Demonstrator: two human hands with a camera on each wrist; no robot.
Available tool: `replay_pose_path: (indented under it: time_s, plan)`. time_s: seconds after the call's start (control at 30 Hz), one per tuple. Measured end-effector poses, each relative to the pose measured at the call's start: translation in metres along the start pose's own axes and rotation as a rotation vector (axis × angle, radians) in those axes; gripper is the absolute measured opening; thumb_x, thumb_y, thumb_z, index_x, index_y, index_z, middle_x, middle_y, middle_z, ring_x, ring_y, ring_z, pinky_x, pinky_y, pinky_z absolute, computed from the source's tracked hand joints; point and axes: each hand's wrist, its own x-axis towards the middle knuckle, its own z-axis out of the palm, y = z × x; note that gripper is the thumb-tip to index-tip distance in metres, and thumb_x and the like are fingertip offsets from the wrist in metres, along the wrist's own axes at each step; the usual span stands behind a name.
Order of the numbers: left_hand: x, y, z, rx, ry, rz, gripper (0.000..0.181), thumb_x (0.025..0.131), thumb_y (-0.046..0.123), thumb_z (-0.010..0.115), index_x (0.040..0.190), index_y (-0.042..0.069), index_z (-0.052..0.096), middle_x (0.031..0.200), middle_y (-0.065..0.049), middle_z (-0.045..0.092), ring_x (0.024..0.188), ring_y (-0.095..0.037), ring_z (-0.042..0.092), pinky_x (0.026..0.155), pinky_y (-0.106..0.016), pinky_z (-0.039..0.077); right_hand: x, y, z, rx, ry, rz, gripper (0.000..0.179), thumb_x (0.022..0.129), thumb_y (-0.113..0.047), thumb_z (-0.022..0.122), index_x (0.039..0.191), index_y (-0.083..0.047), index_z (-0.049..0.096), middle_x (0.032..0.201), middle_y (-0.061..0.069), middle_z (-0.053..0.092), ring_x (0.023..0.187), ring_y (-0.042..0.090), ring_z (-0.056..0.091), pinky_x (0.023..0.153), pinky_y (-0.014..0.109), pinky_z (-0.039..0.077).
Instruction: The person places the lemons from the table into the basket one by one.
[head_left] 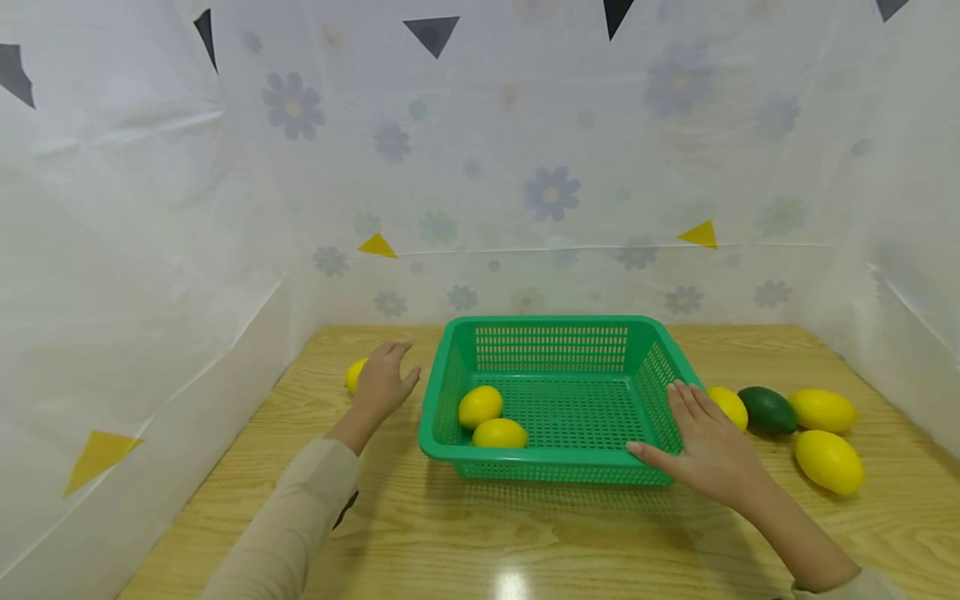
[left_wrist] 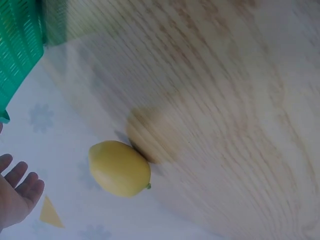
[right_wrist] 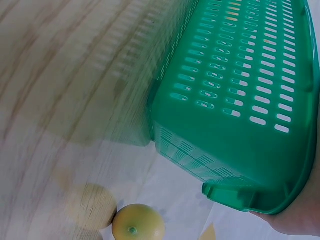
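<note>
A green plastic basket [head_left: 555, 457] with slotted walls stands on the wooden table. Inside, at its left front, lie two yellow lemons, one [head_left: 480, 407] behind the other [head_left: 500, 433]. My right hand [head_left: 708, 450] rests on the basket's right front corner, fingers straight over the side rim and thumb at the front rim. Left of the basket, my left hand [head_left: 382, 382] is held with fingers spread and nothing in them. Just beyond it is another lemon [left_wrist: 120, 169], partly covered by the hand in the head view and apart from the fingers in the left wrist view.
Right of the basket lie several fruits: a lemon [head_left: 727, 408] partly behind my right hand, a dark green oval fruit [head_left: 767, 411], and two more lemons, one behind [head_left: 821, 411] and one in front [head_left: 828, 462]. White patterned sheeting [head_left: 480, 167] closes off the back and sides.
</note>
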Motion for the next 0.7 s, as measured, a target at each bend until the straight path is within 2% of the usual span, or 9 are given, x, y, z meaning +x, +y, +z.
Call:
replay_pose_path:
  time_s: [0.3, 0.53, 0.7]
  plan:
    - [-0.006, -0.010, 0.002, 0.017, -0.062, -0.034, 0.044, 0.086, 0.018, 0.066, 0.120, -0.008, 0.056, 0.119, -0.025, 0.058, 0.113, -0.039, 0.053, 0.094, -0.048, 0.047, 0.000, 0.000, -0.001, -0.004, 0.001, -0.005, 0.100, 0.084, -0.061, 0.053, 0.141, 0.014, 0.020, 0.147, 0.035, 0.018, 0.135, 0.051, 0.018, 0.106, 0.062, 0.020]
    - [-0.009, -0.020, 0.005, 0.043, -0.055, -0.012, 0.046, 0.083, 0.017, 0.069, 0.119, -0.010, 0.056, 0.118, -0.027, 0.058, 0.112, -0.041, 0.054, 0.094, -0.048, 0.047, 0.000, 0.001, 0.000, -0.005, -0.001, -0.001, 0.101, 0.083, -0.061, 0.053, 0.142, 0.013, 0.020, 0.147, 0.034, 0.018, 0.135, 0.051, 0.017, 0.106, 0.063, 0.020]
    - [-0.009, -0.027, 0.003, 0.086, -0.062, -0.035, 0.047, 0.082, 0.017, 0.070, 0.118, -0.010, 0.056, 0.119, -0.027, 0.058, 0.111, -0.042, 0.054, 0.093, -0.049, 0.048, 0.000, 0.001, 0.001, -0.008, 0.008, -0.001, 0.100, 0.083, -0.061, 0.054, 0.142, 0.013, 0.020, 0.147, 0.034, 0.019, 0.135, 0.050, 0.018, 0.106, 0.062, 0.020]
